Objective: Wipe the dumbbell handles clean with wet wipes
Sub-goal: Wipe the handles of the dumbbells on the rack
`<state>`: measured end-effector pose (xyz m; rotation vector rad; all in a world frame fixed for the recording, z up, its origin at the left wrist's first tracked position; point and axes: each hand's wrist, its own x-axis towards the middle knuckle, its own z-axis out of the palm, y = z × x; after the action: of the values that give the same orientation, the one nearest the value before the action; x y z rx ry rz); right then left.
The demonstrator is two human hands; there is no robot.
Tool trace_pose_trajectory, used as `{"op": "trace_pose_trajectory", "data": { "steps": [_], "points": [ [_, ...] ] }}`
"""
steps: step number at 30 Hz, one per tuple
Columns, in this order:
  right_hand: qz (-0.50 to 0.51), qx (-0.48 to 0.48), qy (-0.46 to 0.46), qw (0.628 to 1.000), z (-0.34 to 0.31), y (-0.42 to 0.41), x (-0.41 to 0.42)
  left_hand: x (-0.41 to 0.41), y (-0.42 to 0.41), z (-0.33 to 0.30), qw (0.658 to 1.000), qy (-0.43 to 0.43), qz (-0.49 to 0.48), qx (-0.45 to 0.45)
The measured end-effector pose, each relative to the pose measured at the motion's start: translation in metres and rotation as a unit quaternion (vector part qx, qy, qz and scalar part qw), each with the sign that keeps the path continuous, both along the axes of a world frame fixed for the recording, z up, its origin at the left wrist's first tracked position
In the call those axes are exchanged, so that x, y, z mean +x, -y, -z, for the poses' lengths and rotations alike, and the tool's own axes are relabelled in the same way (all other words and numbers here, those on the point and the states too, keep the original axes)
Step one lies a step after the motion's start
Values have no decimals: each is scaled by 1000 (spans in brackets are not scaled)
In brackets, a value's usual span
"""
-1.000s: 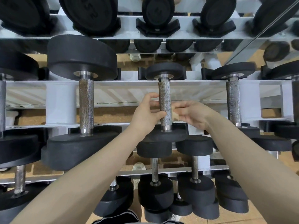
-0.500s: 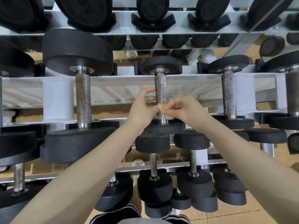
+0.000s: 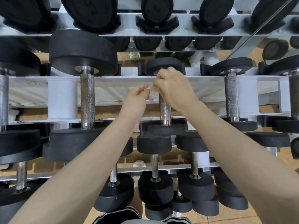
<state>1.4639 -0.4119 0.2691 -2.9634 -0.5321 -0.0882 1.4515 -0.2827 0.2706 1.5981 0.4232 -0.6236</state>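
At the middle shelf of the white rack (image 3: 103,88), both hands are working on the centre dumbbell handle (image 3: 165,109). Right hand (image 3: 175,88) is curling round the upper part of that handle, fingers folded over it, close under the far black head (image 3: 163,66). A pale, crumpled wet wipe (image 3: 152,89) is showing at the left edge of this grip; it is probably pressed between palm and metal, though the fingers are hiding most of it. Left hand (image 3: 137,98) is sitting just left of the grip, thumb and fingertips pinching the free end of the wipe. So both grips are narrow: the right one wrapping handle and wipe, the left one nipping the wipe only.

Below the grip, bare knurled handle is running down to the near head (image 3: 166,128), which is resting in its black cradle. Well left of the grip, a larger dumbbell (image 3: 87,101) is lying with its thick knurled handle exposed. Right of the grip, another dumbbell (image 3: 232,97) of similar size is lying parallel. Beneath the grip, smaller dumbbells (image 3: 154,167) are filling the lower shelf. Above the grip, more black heads are lining the top shelf.
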Motion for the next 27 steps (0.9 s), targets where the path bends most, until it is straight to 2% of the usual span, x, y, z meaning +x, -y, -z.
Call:
{"op": "trace_pose_trajectory", "data": {
  "steps": [4,6,8,10,12,13,15,17,19,22,25,27],
  "points": [
    [6,-45,-63,997,-2,-3,-2,-1,-6,-7,1000,2,-13,15],
    [-80,-76,-123,986,-4,3,-17,-1,-10,-8,1000,3,-20,11],
    [-174,-112,-199,958,-3,7,-33,-1,-11,-9,1000,2,-22,7],
    [-203,-118,-245,941,-7,5,-40,-2,-12,-8,1000,13,-12,10],
    [-188,-124,-277,934,-13,-3,-35,-6,-13,-5,999,24,21,22],
    [-183,-125,-283,933,-16,-7,-29,-9,-15,-4,997,29,58,45],
    [-195,-169,-232,938,-17,-13,-12,-19,-18,0,979,32,159,126],
    [-145,-176,-180,957,-17,-11,5,-29,-22,3,954,19,238,181],
    [-81,-166,-150,971,-18,-11,19,-36,-25,3,946,-2,264,190],
    [-79,-215,-106,968,-19,-16,21,-38,-26,2,942,2,278,189],
    [-104,-222,-188,951,-12,-18,6,-37,-26,1,930,22,301,209],
    [-182,-251,-250,917,-6,-22,-6,-37,-25,1,928,28,306,211]
  ]
}}
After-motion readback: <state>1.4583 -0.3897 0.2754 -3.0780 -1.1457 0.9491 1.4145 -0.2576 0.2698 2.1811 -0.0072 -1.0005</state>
